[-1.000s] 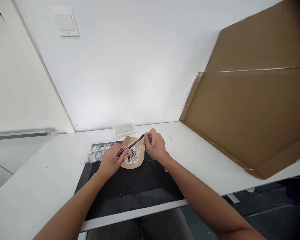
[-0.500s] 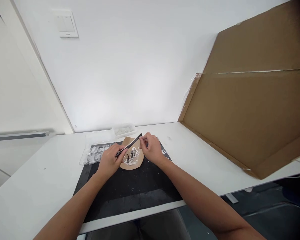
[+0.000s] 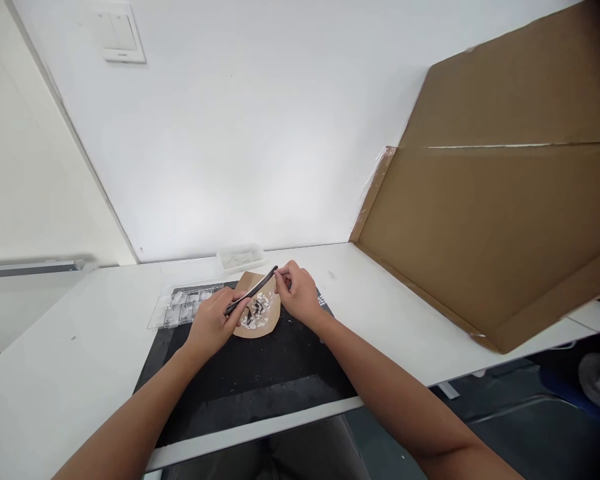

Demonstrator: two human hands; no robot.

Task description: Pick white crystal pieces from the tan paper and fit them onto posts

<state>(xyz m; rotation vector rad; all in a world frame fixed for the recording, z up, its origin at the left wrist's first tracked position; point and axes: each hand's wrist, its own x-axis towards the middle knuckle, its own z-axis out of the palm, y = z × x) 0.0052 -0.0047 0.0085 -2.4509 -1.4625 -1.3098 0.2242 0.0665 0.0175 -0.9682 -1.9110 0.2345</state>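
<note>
A thin dark strip (image 3: 253, 291), pale along one side, is held slantwise above a brown paper sheet (image 3: 273, 323). My left hand (image 3: 215, 319) grips its lower left end. At its upper right end is my right hand (image 3: 296, 291), with thumb and forefinger pinched together; whether they hold the strip's tip or something small is too fine to tell. White flakes (image 3: 254, 321) and a few dark scraps lie on the paper, which rests on a black mat (image 3: 280, 363).
Behind the paper stands a clear tray (image 3: 240, 258) of pale pieces. A compartmented clear box (image 3: 180, 310) lies at the mat's back left. A large cardboard sheet (image 3: 500, 227) stands at the right, against the wall, on the white table (image 3: 55, 373).
The whole view has shifted slightly, so things appear a little further left. Both hands keep their places around the dark strip.
</note>
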